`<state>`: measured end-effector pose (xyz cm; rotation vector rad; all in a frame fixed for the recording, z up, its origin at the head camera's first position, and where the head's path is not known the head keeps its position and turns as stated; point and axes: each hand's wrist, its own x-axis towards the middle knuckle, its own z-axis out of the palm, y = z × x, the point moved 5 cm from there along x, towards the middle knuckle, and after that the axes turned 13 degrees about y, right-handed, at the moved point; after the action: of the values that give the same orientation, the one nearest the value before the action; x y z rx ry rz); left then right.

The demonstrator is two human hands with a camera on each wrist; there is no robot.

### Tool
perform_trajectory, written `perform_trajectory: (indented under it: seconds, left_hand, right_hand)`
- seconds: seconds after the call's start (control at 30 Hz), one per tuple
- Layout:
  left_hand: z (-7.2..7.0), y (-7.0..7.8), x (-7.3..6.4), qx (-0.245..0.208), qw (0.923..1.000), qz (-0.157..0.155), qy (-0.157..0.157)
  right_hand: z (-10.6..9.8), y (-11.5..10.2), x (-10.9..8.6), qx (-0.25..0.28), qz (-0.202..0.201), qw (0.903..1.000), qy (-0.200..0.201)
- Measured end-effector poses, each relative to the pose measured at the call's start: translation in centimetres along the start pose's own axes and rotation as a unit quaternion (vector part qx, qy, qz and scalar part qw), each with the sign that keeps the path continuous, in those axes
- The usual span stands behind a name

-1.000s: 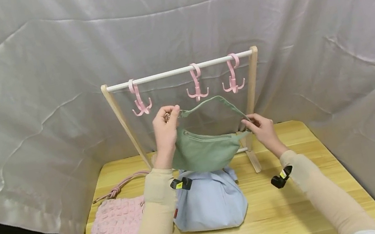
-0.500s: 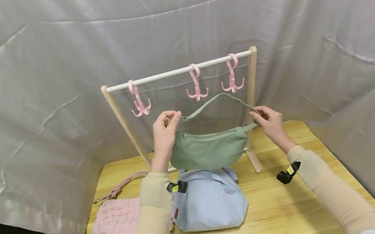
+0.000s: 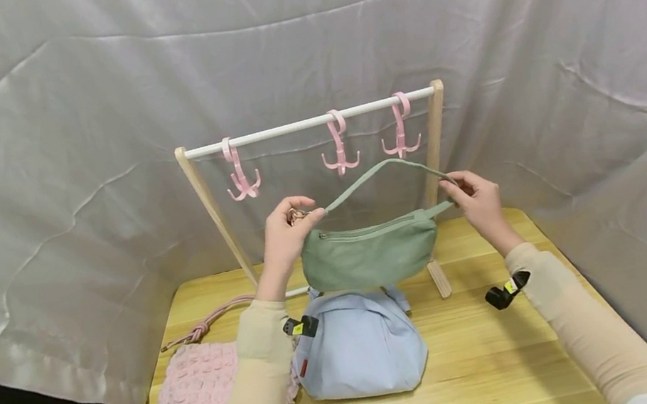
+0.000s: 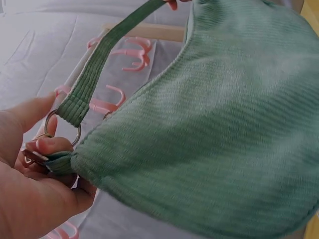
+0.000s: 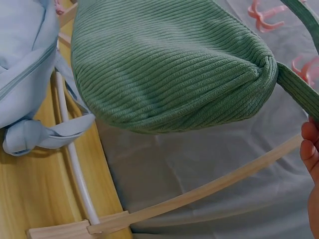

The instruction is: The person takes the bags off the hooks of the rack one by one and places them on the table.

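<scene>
A green corduroy shoulder bag [image 3: 372, 255] hangs in the air between my two hands, in front of the rack. My left hand [image 3: 284, 239] grips its left end; in the left wrist view, metal rings [image 4: 48, 123] join the strap [image 4: 94, 69] to the bag there, among my fingers. At the other end my right hand [image 3: 483, 204] pinches the strap, which arches up between the hands. The bag's zipper [image 3: 367, 230] runs along its top edge. Only the fingertips of the right hand [image 5: 310, 149] show in the right wrist view.
Pink hooks [image 3: 243, 178] hang from the white rail [image 3: 285, 129] of a wooden-sided rack. A light blue bag [image 3: 363, 350] lies on the wooden table [image 3: 478, 377] below the green bag. A puckered pink bag [image 3: 197, 390] with a knotted strap lies to the left, partly behind my left arm.
My right hand has moved right and slightly up, and the left hand a little down. The green bag and its strap are spread wider and sit more level.
</scene>
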<state>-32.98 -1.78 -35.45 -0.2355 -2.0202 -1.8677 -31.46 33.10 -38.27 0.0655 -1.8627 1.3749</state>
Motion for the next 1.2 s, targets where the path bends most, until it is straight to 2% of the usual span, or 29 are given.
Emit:
perform_trajectory:
  seconds: [0.1,0.13,0.3,0.37,0.57,0.83,1.0,1.07,1.2]
  left_hand:
    - [0.1,-0.2,-0.1,0.009,0.9997,0.001,-0.022]
    - [0.1,0.2,-0.3,0.016,0.9995,-0.001,-0.028]
    - [0.2,-0.1,-0.5,0.026,0.9990,-0.010,-0.035]
    - [0.2,-0.6,-0.4,0.025,0.9993,-0.007,-0.028]
    - [0.2,-0.8,-0.5,0.016,0.9999,-0.001,-0.007]
    - [0.3,-0.7,-0.8,-0.032,0.9989,-0.005,0.034]
    - [0.7,-0.8,-0.9,-0.031,0.9988,0.001,0.039]
    - [0.9,-0.5,-1.2,-0.031,0.9988,-0.001,0.039]
    - [1.3,1.1,-2.0,-0.023,0.9991,0.003,0.035]
  right_hand:
    - [-0.3,0.9,0.5,-0.005,-0.004,0.9999,0.010]
    - [-0.4,1.2,0.6,-0.009,-0.004,0.9999,0.013]
    - [-0.9,1.4,1.0,-0.007,-0.002,0.9997,0.022]
    - [-1.1,1.4,1.2,0.001,0.000,0.9996,0.027]
    - [-1.8,0.9,1.6,0.002,-0.008,0.9994,0.035]
    - [-3.0,0.2,1.8,-0.015,-0.021,0.9991,0.035]
    - [-3.8,0.2,1.9,-0.012,-0.021,0.9991,0.036]
    - [-4.1,0.1,2.0,-0.014,-0.025,0.9988,0.039]
    - [-4.9,0.2,2.1,-0.023,-0.033,0.9979,0.051]
